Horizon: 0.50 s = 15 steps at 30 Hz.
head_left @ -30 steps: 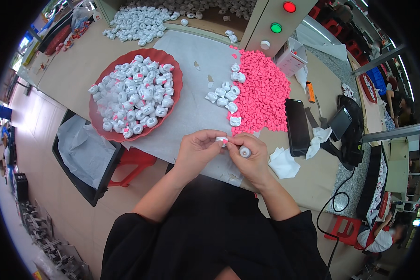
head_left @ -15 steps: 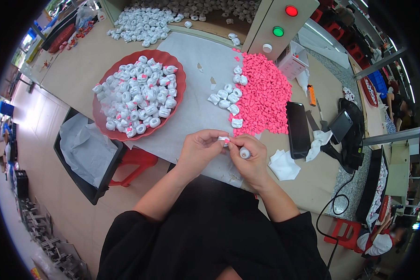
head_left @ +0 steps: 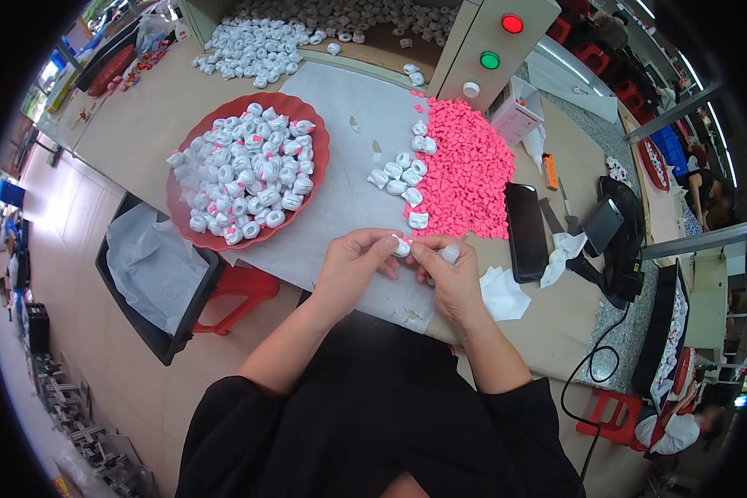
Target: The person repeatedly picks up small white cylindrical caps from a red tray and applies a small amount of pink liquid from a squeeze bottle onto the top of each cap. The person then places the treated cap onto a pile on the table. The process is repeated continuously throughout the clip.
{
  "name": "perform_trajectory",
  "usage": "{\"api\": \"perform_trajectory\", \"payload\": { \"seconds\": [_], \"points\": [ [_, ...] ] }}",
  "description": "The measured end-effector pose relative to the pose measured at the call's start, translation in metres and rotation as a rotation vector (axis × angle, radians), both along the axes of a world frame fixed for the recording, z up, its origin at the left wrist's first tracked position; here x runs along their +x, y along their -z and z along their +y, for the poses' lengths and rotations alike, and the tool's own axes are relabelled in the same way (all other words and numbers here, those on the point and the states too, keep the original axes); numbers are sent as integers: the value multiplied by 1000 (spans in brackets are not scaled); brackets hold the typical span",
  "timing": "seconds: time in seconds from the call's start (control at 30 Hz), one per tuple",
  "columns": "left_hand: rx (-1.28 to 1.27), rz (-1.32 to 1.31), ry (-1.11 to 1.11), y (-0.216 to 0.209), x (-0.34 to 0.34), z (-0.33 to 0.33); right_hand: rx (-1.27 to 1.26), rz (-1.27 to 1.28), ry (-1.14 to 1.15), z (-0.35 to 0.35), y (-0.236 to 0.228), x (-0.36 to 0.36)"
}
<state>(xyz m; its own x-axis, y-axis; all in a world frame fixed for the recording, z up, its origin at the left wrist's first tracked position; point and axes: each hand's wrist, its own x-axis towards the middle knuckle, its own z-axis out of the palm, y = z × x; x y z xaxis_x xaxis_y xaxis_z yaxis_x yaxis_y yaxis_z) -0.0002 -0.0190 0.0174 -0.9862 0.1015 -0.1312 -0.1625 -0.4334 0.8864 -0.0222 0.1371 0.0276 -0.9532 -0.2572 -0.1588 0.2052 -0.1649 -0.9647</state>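
My left hand point(head_left: 346, 272) pinches a small white rounded piece point(head_left: 402, 249) with a pink bit on its top, between thumb and fingertips. The thumb and forefinger of my right hand point(head_left: 456, 286) meet at that pink bit. Also tucked in my right hand is a small white bottle point(head_left: 450, 253), largely covered by the fingers. Just beyond my hands, a few loose white pieces point(head_left: 397, 172) lie along the left edge of a spread of small pink pieces point(head_left: 465, 170). To the left, a red scalloped bowl point(head_left: 323, 158) is heaped with white pieces, many bearing pink bits.
A black phone point(head_left: 526, 232), a folded white tissue point(head_left: 505, 295), tools and a black bag point(head_left: 627, 241) lie at the right. More white pieces point(head_left: 249, 48) pile up by a cabinet with lit buttons. A lined black tray point(head_left: 153, 270) rests on a red stool.
My right hand has turned, so the bottle's tip now points away from the white piece. Its thumb and forefinger have come onto the pink bit; my left hand has barely moved.
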Motion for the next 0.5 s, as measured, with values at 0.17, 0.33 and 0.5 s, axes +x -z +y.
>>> {"api": "perform_trajectory", "payload": {
  "seconds": [0.17, 0.33, 0.5],
  "points": [
    [6, 2, 0, -2, 1, 1, -48, -9, -26, 2, 1, 0],
    [3, 90, 25, 3, 3, -3, 74, 111, 6, -1, -4, 6],
    [35, 119, 64, 0, 5, -3, 253, 576, 11, -2, 1, 9]
  ]
}}
